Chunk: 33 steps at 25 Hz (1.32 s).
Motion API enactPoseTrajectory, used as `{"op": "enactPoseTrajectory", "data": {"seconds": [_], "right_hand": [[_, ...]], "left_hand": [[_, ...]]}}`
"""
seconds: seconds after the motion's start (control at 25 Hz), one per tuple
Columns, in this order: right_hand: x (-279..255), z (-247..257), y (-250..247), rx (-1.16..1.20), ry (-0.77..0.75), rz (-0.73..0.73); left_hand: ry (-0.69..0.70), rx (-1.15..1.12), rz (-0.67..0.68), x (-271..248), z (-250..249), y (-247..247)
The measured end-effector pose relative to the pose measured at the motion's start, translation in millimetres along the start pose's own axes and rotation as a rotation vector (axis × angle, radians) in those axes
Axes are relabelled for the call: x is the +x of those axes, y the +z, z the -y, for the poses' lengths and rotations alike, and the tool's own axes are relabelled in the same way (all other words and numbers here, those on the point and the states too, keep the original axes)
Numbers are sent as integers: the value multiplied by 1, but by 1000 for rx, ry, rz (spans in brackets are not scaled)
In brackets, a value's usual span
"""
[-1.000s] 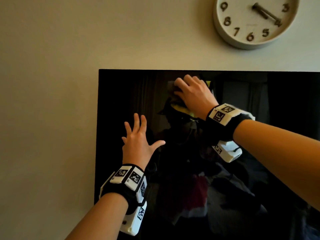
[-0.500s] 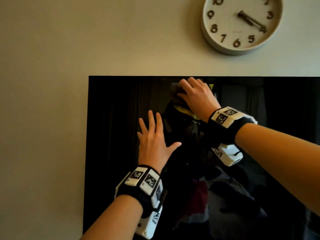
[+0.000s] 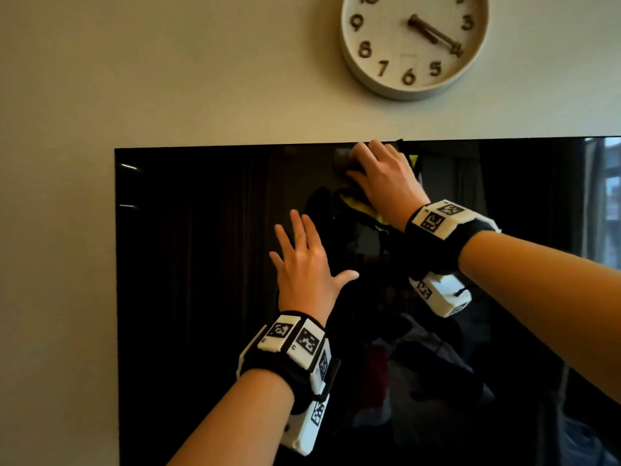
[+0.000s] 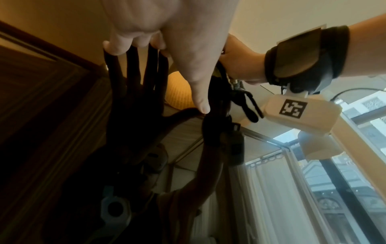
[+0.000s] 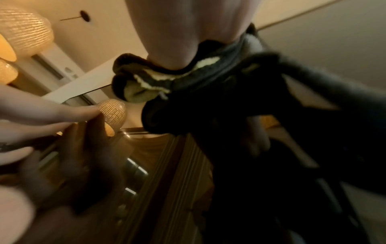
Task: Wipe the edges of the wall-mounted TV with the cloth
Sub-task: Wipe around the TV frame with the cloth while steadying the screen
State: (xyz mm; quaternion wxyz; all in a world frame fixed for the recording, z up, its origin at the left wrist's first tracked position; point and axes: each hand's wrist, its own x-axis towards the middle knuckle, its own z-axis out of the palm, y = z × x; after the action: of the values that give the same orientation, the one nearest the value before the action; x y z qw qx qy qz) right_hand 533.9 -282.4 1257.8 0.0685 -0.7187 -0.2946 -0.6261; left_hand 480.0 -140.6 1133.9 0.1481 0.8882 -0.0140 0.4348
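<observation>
The black wall-mounted TV (image 3: 201, 297) fills the lower part of the head view, with its top edge running across the middle. My right hand (image 3: 383, 179) is at that top edge, fingers curled over a dark grey cloth with a yellow side (image 3: 358, 203). The right wrist view shows the bunched cloth (image 5: 188, 79) squeezed under my palm against the glass. My left hand (image 3: 302, 260) lies flat on the screen lower down and to the left, fingers spread. In the left wrist view, my left hand (image 4: 177, 49) touches its own dark reflection.
A round wall clock (image 3: 415, 45) hangs just above the TV, up and right of my right hand. Bare beige wall (image 3: 168, 79) lies above and left of the set. The glossy screen mirrors the room, a window and lamps.
My right hand has slid the cloth up to the top edge and rightwards along it. My left hand has moved to the right across the screen, still flat.
</observation>
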Motion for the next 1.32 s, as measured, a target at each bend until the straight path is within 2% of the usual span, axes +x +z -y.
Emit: {"op": "enactPoseTrajectory", "data": {"seconds": [0.04,0.12,0.16,0.24,0.28,0.36,0.4,0.52,0.56,0.64,0.68,0.8,0.84,0.92,0.96,1.04,1.08,1.12,1.2,1.24,1.32], "right_hand": [[-1,-6,-3,17,30,8],[0,-14,-7,55,155,-82],[-2,-15,-7,39,150,-102],[-12,-17,-5,-15,8,-52],[-14,-21,-7,-17,6,-22],[-14,-30,-12,17,137,-66],[-15,-29,-13,14,150,-94],[-27,-31,-13,-51,-44,-28],[-27,-37,-18,-38,-4,-23],[-25,-48,-23,13,192,-125],[-27,-47,-23,17,224,-147],[-40,-46,-20,-34,-27,-13],[-38,-53,-25,-25,2,-2],[-30,-67,-33,30,191,-117],[-31,-67,-33,14,190,-162],[-43,-58,-26,-59,-22,-76],[-47,-60,-25,-67,-81,-24],[-46,-65,-28,-46,-48,-17],[-37,-76,-36,34,184,-151],[-36,-77,-36,39,228,-182],[-45,-69,-32,-20,57,-101]], "left_hand": [[6,12,-5,0,1,2],[19,28,-19,1,3,4],[20,34,-24,1,4,4],[17,36,-34,1,4,5],[14,33,-37,1,4,6],[15,25,-42,1,5,7],[16,32,-50,1,5,7],[15,82,-62,1,6,7],[10,88,-61,1,5,8],[3,84,-64,1,5,8],[1,76,-69,0,5,9],[-2,61,-92,0,7,12],[-4,61,-97,1,7,13],[-2,47,-99,2,9,14],[-4,34,-100,2,9,14],[-6,27,-106,2,8,15],[-3,31,-106,2,8,15],[1,35,-105,1,8,15],[0,44,-99,-1,8,15],[-9,43,-99,-2,6,14],[-21,29,-108,-3,-5,13]]}}
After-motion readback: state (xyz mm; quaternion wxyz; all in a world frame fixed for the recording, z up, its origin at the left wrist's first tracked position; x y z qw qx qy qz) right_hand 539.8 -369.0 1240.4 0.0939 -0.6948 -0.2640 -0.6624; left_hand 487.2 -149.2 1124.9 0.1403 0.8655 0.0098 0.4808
